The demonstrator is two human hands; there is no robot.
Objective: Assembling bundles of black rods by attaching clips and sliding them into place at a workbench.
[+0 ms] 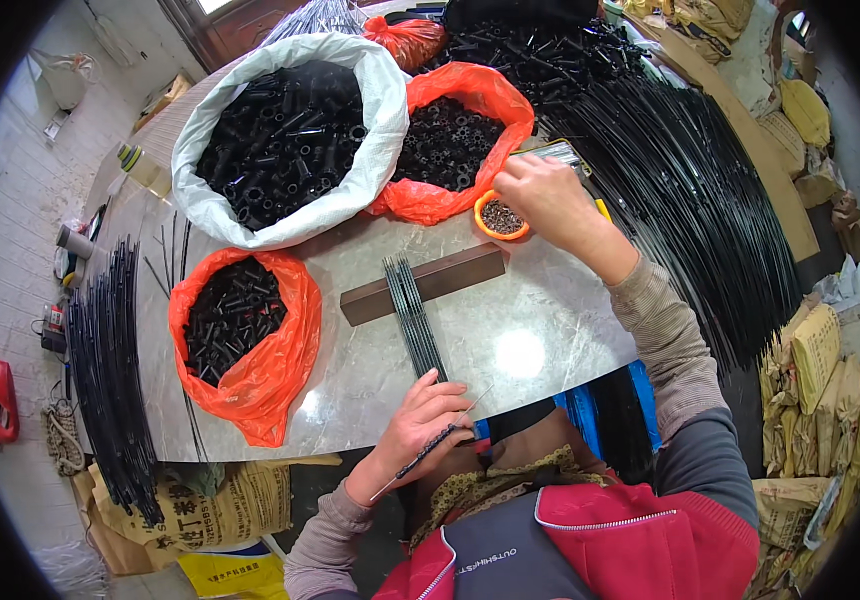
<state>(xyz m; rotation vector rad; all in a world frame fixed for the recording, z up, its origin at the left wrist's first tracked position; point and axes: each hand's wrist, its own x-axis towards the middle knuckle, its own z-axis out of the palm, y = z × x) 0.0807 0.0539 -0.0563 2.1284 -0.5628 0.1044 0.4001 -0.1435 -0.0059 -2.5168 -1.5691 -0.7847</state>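
Note:
My left hand [425, 428] is closed around a thin pointed metal tool [430, 448] with a dark, ridged grip. It lies at the near end of a bundle of slim dark rods [414, 315], whose far ends rest across a dark brown block [465, 273]. Out to the right, my right hand [550, 200] has its fingers drawn together beside an orange cup [483, 225] of tiny metal pieces [502, 217]. Whatever those fingers hold, if anything, is hidden. Just beyond them is a small case [562, 153], partly covered by the hand.
A white woven sack [188, 185] and red plastic bags [295, 330] hold black tubular parts. Long black rods [695, 190] cover the table's right side; more rods [110, 370] hang over its left edge. A clear bottle [145, 170] stands at the far left.

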